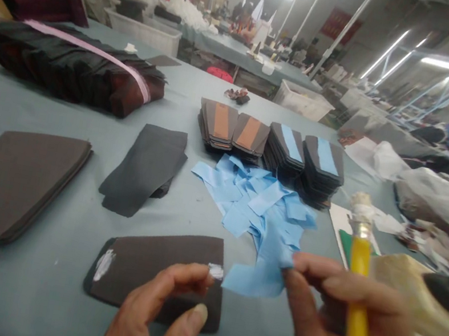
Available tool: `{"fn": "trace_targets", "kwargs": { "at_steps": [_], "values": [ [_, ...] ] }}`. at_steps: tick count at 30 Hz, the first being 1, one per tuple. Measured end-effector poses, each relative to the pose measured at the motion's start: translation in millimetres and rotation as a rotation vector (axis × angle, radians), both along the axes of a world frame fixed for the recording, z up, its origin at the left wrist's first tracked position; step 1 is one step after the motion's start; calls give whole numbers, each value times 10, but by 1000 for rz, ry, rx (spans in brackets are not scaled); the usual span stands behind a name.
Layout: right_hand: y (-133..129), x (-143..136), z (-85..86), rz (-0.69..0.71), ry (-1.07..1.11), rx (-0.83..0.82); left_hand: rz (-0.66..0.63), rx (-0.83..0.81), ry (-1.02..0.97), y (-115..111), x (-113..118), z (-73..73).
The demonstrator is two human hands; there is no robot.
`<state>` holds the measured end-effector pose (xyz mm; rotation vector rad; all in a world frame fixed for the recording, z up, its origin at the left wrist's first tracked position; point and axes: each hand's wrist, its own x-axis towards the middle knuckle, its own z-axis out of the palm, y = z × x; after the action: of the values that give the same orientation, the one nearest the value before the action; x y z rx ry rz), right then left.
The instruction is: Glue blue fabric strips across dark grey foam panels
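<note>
My right hand point(362, 325) pinches a light blue fabric strip point(255, 279) between thumb and forefinger. The same hand also holds a yellow-handled brush point(360, 261), its bristle end pointing up. Thumb and fingers apart, my left hand point(157, 315) hovers at the front edge of a dark brown panel point(162, 249) and holds nothing. White smears that look like glue mark the panel near its left end point(104, 264) and its right end point(215, 271). The held strip hangs just right of the panel. Behind it lies a loose pile of blue strips point(246, 192).
Brown panels point(19, 172) are stacked at left, beside several dark grey pieces point(144, 168). Small stacks with orange strips point(221, 121) and blue strips point(326, 157) stand behind the pile. A dark bundle point(72, 69) lies far left. Plastic bags point(436, 197) and scraps occupy the right.
</note>
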<state>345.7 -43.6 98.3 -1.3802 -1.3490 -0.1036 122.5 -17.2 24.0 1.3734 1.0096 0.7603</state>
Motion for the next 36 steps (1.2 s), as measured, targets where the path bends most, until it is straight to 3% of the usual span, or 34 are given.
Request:
{"fn": "trace_targets", "kwargs": {
  "at_steps": [2,4,8,11,15,18,22,27,31,36],
  "values": [
    [12,2,87,-108,333,90,4,-75,-81,-3,53,44],
    [20,21,146,-160,529,178,-36,-189,-206,-22,131,14],
    [40,-23,127,-199,667,262,-250,-614,-512,-190,388,-258],
    [54,-127,49,-182,752,292,-423,-889,-594,-348,587,-387],
    [32,-216,-53,-198,857,317,-336,-881,-870,-389,712,-176],
    [-26,-253,-121,-218,907,303,-262,-968,-937,-382,748,12],
    [-139,-314,-175,-259,893,244,-265,-1095,-910,-487,793,6],
    [-289,-319,-205,-199,873,198,-309,-1069,-995,-537,810,-6],
    [-450,-294,-292,-250,869,225,-139,-978,-882,-481,797,63],
    [-722,-289,-558,-349,796,231,-73,-542,-542,-377,599,128]
  ]
}}
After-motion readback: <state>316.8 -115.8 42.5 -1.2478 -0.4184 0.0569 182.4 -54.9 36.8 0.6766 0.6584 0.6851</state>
